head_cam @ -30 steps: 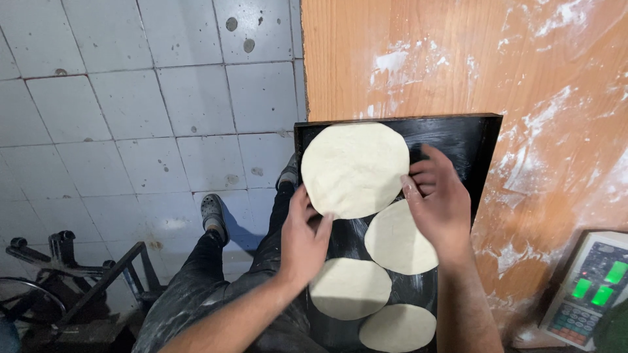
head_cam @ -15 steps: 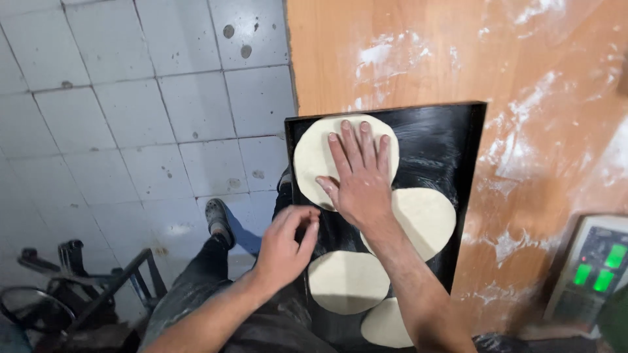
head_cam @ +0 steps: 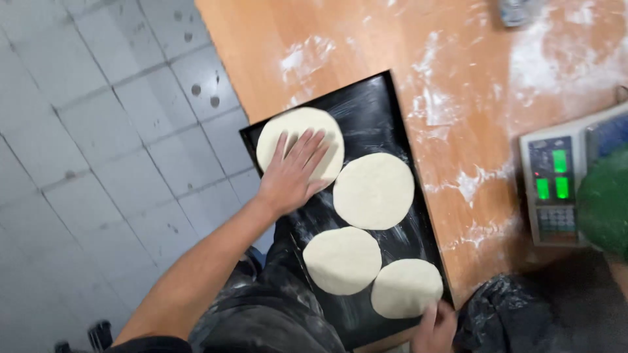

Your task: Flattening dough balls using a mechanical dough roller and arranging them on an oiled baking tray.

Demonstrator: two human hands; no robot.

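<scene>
Floured wooden surface [head_cam: 458, 59] carries black tray [head_cam: 379, 104]. Four dough rounds on tray. Left hand [head_cam: 291, 173], fingers spread flat, presses top round [head_cam: 297, 131]. Right hand [head_cam: 433, 330] at tray's near edge, grip unclear. Scale [head_cam: 553, 189] right.

Floury wooden table [head_cam: 314, 52] with black tray [head_cam: 386, 111] and scale [head_cam: 556, 189].

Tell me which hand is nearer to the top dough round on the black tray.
Left. The left hand lies flat on the top dough round, while the right hand is at the tray's near edge beside the lowest dough round.
</scene>
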